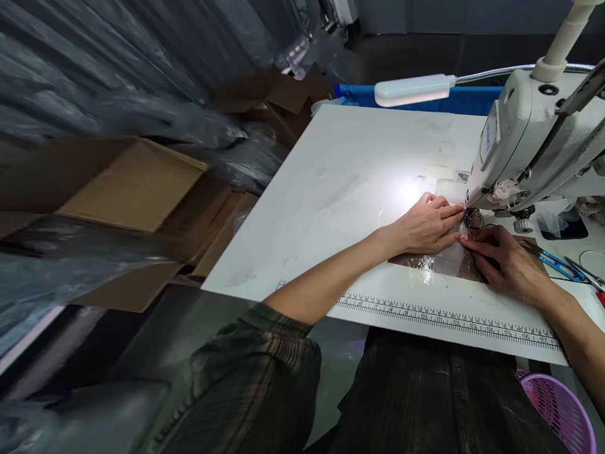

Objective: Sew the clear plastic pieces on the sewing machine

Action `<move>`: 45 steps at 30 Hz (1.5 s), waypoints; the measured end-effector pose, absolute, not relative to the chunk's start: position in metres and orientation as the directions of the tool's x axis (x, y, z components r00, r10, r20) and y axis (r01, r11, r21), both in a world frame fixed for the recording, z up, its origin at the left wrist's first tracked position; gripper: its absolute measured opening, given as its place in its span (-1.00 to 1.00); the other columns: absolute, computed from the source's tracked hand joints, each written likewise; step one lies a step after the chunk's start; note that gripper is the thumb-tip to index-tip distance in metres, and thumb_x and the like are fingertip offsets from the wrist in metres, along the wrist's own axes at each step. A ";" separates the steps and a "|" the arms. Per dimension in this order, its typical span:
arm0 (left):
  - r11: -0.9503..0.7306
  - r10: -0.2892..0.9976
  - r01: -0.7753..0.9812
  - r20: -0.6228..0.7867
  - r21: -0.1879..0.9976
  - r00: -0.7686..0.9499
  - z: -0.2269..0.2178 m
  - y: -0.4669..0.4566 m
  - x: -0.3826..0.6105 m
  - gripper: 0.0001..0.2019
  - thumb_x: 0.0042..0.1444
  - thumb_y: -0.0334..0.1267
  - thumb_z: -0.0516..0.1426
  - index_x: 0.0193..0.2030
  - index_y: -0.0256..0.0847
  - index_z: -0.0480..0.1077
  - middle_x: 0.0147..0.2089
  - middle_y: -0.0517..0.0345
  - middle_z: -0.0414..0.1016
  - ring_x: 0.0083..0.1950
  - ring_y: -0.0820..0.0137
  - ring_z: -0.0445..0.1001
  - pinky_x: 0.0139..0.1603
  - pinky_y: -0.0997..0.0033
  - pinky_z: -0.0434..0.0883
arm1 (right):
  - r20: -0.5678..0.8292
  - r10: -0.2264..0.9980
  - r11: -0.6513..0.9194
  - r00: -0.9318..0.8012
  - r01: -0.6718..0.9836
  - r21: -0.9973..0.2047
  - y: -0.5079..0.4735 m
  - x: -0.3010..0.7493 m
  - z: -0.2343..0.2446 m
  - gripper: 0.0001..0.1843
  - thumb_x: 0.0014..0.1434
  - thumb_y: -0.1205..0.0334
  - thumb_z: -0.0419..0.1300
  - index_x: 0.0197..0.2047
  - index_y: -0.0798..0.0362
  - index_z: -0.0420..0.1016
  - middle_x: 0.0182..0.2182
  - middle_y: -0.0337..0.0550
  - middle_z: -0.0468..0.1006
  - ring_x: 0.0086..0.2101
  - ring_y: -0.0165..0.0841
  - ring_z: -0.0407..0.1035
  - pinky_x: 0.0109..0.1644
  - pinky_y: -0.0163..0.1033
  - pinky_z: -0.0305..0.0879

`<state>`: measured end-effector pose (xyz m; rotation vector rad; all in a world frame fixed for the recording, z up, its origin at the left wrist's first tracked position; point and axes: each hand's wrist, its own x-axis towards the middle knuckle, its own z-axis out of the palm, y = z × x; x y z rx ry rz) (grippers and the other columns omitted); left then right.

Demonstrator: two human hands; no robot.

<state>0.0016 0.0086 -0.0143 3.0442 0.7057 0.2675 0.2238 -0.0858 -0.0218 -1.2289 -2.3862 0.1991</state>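
Note:
A white sewing machine [508,135] stands at the right, its needle and presser foot area [471,218] low over the table. Just left of the foot, my left hand [428,224] lies flat with fingers stretched toward it, pressing on a piece of thin, see-through whitish material [449,260]. My right hand [505,258] is in front of the foot, fingers bent and closed at the near edge of that material. Much of the piece is hidden under both hands. Beneath it is a brownish, shiny clear-covered patch [411,260] of the tabletop.
The white table [340,170] has a printed ruler [439,318] along its near edge. Blue-handled snips [560,265] and red-handled scissors [588,277] lie right of my right hand. A lamp [413,90] hangs behind; cardboard boxes [137,183] stand left, a purple basket [560,410] below.

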 end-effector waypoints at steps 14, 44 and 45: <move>-0.900 0.432 0.404 0.214 0.160 0.876 -0.023 0.009 -0.004 -0.54 0.40 -0.11 -0.07 0.28 -0.29 0.36 0.31 -0.15 0.42 0.15 0.09 0.37 0.12 0.01 0.22 | 0.366 0.781 0.615 -0.505 0.725 -0.310 -0.085 0.223 -0.021 -0.65 0.37 0.25 0.05 0.07 -0.04 0.62 -0.16 -0.02 0.47 -0.22 -0.25 0.49 -0.17 -0.13 0.55; -0.971 0.221 0.238 0.407 0.010 0.886 -0.033 0.005 0.002 -0.68 0.40 -0.31 -0.05 -0.21 -0.21 0.54 -0.11 0.05 0.63 -0.23 0.39 0.47 -0.13 0.28 0.35 | 0.382 0.792 0.604 -0.477 0.703 -0.375 -0.085 0.222 -0.023 -0.65 0.34 0.29 0.06 0.02 -0.06 0.65 -0.20 -0.05 0.42 -0.20 -0.27 0.45 -0.09 -0.14 0.54; -0.974 0.216 0.226 0.409 0.024 0.887 -0.033 0.005 0.001 -0.69 0.39 -0.30 -0.03 -0.21 -0.20 0.54 -0.10 0.07 0.63 -0.23 0.40 0.48 -0.14 0.29 0.36 | 0.372 0.796 0.599 -0.477 0.708 -0.374 -0.086 0.223 -0.022 -0.64 0.34 0.29 0.06 0.03 -0.06 0.64 -0.20 -0.05 0.43 -0.19 -0.27 0.45 -0.09 -0.13 0.54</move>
